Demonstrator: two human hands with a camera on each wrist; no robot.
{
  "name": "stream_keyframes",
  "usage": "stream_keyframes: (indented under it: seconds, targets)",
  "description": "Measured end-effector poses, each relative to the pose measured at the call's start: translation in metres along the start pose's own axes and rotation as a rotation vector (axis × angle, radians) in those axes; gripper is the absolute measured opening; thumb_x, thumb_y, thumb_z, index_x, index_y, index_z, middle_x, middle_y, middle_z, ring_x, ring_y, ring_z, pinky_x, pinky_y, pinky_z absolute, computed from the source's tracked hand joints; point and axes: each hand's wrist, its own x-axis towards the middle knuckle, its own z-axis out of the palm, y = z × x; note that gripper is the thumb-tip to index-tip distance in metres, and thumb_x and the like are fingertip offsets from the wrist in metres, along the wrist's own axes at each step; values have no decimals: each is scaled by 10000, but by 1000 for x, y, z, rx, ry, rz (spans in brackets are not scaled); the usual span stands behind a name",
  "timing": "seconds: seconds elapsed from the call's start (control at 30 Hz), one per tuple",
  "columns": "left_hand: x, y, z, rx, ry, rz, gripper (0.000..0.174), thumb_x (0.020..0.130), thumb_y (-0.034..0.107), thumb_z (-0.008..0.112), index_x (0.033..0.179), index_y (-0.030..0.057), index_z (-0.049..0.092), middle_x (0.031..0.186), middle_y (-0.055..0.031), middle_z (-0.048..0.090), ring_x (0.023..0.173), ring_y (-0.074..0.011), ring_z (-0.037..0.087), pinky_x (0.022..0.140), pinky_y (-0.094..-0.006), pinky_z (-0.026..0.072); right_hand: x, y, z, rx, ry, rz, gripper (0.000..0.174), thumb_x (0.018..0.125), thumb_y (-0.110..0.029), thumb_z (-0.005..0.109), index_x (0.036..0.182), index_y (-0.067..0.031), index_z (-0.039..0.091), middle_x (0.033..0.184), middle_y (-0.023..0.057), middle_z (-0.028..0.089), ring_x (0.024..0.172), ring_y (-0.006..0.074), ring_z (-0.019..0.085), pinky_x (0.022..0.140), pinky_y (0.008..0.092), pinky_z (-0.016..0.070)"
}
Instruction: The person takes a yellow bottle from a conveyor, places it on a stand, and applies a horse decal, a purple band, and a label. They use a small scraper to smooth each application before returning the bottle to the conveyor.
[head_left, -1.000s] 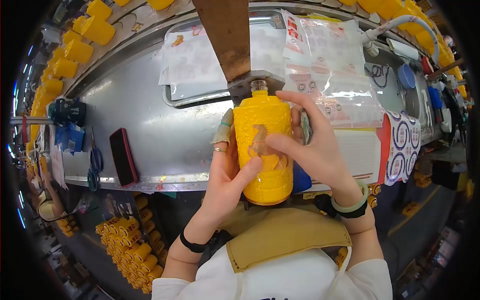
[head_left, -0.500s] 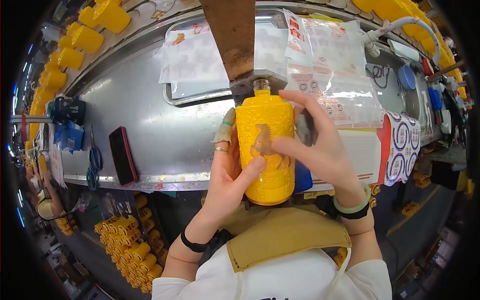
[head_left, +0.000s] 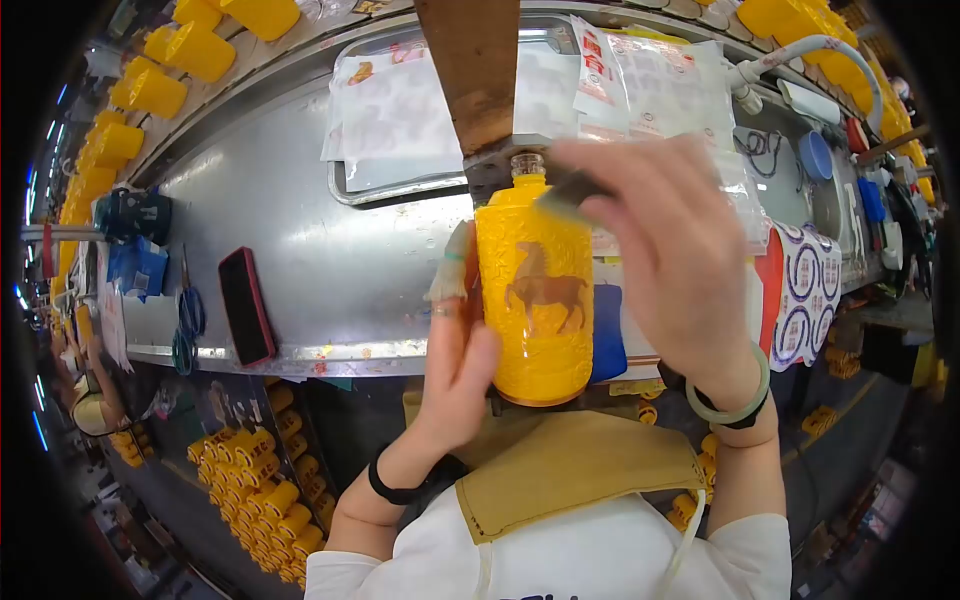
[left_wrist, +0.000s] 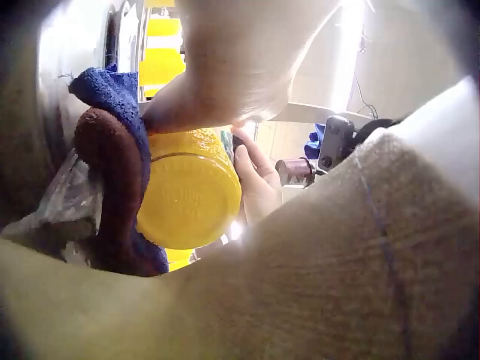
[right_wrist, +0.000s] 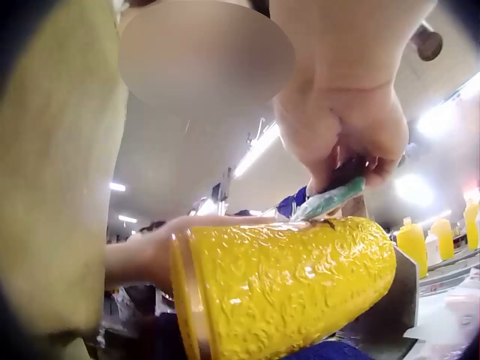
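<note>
A yellow embossed bottle (head_left: 520, 350) with a brown horse picture (head_left: 550, 292) and a clear glass neck (head_left: 527, 166) lies with its neck at the wooden post. My left hand (head_left: 455, 370) holds its left side, fingers reaching underneath and a covering on one fingertip. Over the bottle's right shoulder, my right hand (head_left: 680, 255) pinches a flat, dark, blurred piece (head_left: 575, 192). In the right wrist view that hand (right_wrist: 349, 135) grips a greenish flat tool (right_wrist: 330, 201) against the bottle (right_wrist: 292, 285). The left wrist view shows the bottle's round base (left_wrist: 187, 199).
A metal tray (head_left: 400, 195) with printed sheets stands behind the post (head_left: 480, 70). Plastic-wrapped sheets (head_left: 680, 100) are at its right. A phone (head_left: 246, 305) and blue scissors (head_left: 187, 325) lie left. Yellow caps line the far edge; a blue cloth (head_left: 607, 335) sits beside the bottle.
My right hand has moved off the horse picture, up and to the right, with the flat piece swung toward the bottle's shoulder. My left thumb has slid off the picture to the bottle's left edge.
</note>
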Motion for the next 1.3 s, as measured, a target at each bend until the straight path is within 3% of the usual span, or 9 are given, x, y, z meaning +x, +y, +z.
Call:
stream_keyframes:
  seconds: [0.1,0.13,0.2,0.43,0.6,0.73,0.8,1.03,1.3]
  targets:
    - [-9,1,-2,686,-54,371,1011,868,456,805,1612,31,268,1642,-203,237,1487,-394,282,1207,-473,267,-4,11,-8,-161,181,31,331,889,96,635,1202,3,684,1032,111,704,941,233,656,853,312,518]
    - [-15,3,3,829,-57,352,1105,706,494,925,1555,37,388,1590,-211,286,1430,-420,318,1154,-479,323,-10,15,-4,161,223,177,298,910,75,620,1189,-2,692,1031,84,709,939,192,660,835,294,521]
    - [-15,-11,4,841,-48,364,1065,711,462,931,1539,38,413,1578,-212,298,1422,-417,331,1147,-479,333,-23,15,-3,589,207,406,278,996,40,523,1224,6,678,1073,26,704,1004,86,636,848,228,503]
    - [-16,-19,-4,594,-18,321,1036,636,254,999,1495,21,469,1552,-211,327,1403,-344,421,1138,-436,425,-60,19,26,1025,88,782,368,997,-106,619,1353,-21,573,1016,-10,568,895,52,495,813,199,425]
    - [-14,-15,-8,678,-58,342,1052,636,231,998,1511,22,453,1564,-216,322,1411,-345,433,1131,-421,454,-60,11,41,940,23,858,679,847,-88,811,1436,-56,474,1055,-12,528,916,57,465,815,211,414]
    - [-15,-13,-10,833,-61,426,1116,625,302,1004,1512,-37,418,1556,-226,364,1353,-374,513,1095,-426,462,-59,10,41,975,39,840,670,856,-94,807,1440,-60,479,1057,-17,526,916,52,469,810,214,416]
    - [-16,-7,-8,879,-51,429,1104,622,313,1002,1503,-33,434,1549,-232,372,1341,-391,520,1089,-428,465,-61,10,44,908,38,779,637,927,-58,731,1500,-79,453,910,-58,458,835,35,458,740,187,364]
    - [-20,19,7,1143,-92,326,1086,579,419,991,1463,12,511,1525,-307,385,1292,-457,544,1037,-468,502,-62,13,34,1079,12,874,568,1028,-256,630,1523,-61,431,934,-48,487,840,45,458,732,192,382]
    - [-21,27,23,1258,-110,286,1033,592,416,959,1464,47,546,1487,-388,383,1250,-505,562,953,-477,552,-68,16,36,1262,51,817,711,1053,-562,478,1550,-59,398,1000,-43,504,875,49,471,721,194,409]
